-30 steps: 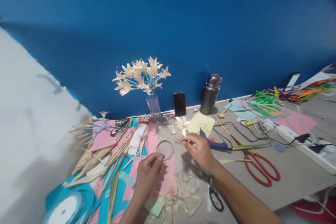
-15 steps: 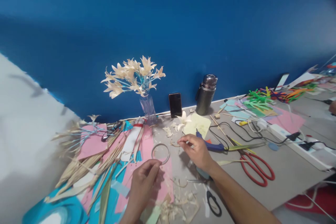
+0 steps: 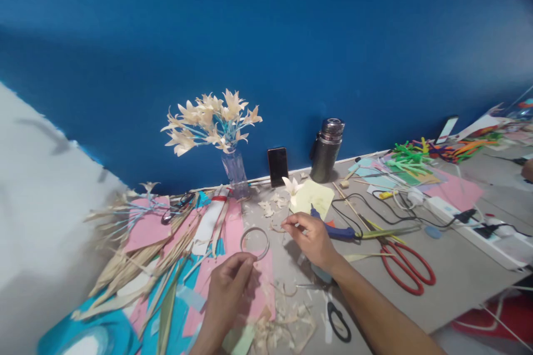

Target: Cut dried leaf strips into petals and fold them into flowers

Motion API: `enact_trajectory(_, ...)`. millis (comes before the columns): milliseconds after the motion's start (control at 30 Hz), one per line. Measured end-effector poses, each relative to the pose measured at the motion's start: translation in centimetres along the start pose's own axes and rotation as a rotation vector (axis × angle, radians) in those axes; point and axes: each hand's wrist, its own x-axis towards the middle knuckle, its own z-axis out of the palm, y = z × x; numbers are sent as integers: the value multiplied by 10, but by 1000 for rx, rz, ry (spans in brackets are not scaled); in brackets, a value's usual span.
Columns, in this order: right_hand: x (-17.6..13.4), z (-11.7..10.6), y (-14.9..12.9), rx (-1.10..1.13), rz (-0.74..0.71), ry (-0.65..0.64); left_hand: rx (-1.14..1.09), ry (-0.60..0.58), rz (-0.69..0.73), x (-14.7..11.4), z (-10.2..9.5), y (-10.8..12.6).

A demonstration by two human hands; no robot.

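Observation:
My left hand (image 3: 228,291) is closed in a pinch, thumb against forefinger, at the lower edge of a thin grey ring (image 3: 255,244) over pink paper. Whether the fingers grip the ring or something too fine to see, I cannot tell. My right hand (image 3: 310,238) pinches thumb to fingertips just below a pale cream flower (image 3: 292,189). A thin stem seems to run from the flower down to those fingers. Behind the right hand lies a blue glue gun (image 3: 343,233), its nozzle by a yellow sheet (image 3: 312,199). Scraps of dried husk (image 3: 287,330) lie between my forearms.
A glass vase (image 3: 235,175) of cream flowers, a phone (image 3: 278,167) and a steel flask (image 3: 327,151) stand along the blue wall. Red-handled scissors (image 3: 408,272), black-handled scissors (image 3: 339,321) and a power strip (image 3: 478,233) lie rightward. Dried husks (image 3: 112,272) cover the left.
The cream flower above my right fingers has turned and sits slightly higher, its petals now facing differently. Both hands stay in nearly the same places.

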Motion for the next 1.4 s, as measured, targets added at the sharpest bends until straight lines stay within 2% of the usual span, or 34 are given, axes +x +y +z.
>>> enact_trajectory(200, 1, -2, -3, 19, -57, 0, -25, -12, -10, 0, 0, -1)
enact_trajectory(333, -1, 0, -3, 40, -81, -18, -20, 24, 2, 2, 1, -2)
enact_trajectory(433, -5, 4, -6, 45, -87, -63, 47, 58, 77, -1, 1, 13)
enact_trajectory(533, -11, 8, -14, 75, -68, -166, 104, 23, 241, -5, 5, 41)
enact_trajectory(667, -15, 10, -24, 126, -67, -260, -30, -32, 325, -6, 15, 71)
enact_trajectory(800, -16, 9, -26, 119, -116, -257, -143, -88, 311, -4, 24, 82)
enact_trajectory(933, -16, 11, -22, 105, -150, -247, -92, 26, 316, -6, 29, 87)
enact_trajectory(1067, -15, 9, -21, 131, -150, -248, -31, 77, 415, -9, 28, 89)
enact_trajectory(1167, -11, -4, -36, 185, -28, -165, 10, 87, 447, -11, 26, 89)
enact_trajectory(1267, -3, -25, -66, 285, 68, -48, 67, 114, 470, -14, 24, 89)
enact_trajectory(1400, 10, -44, -105, 309, 97, -105, 168, 166, 579, -18, 24, 92)
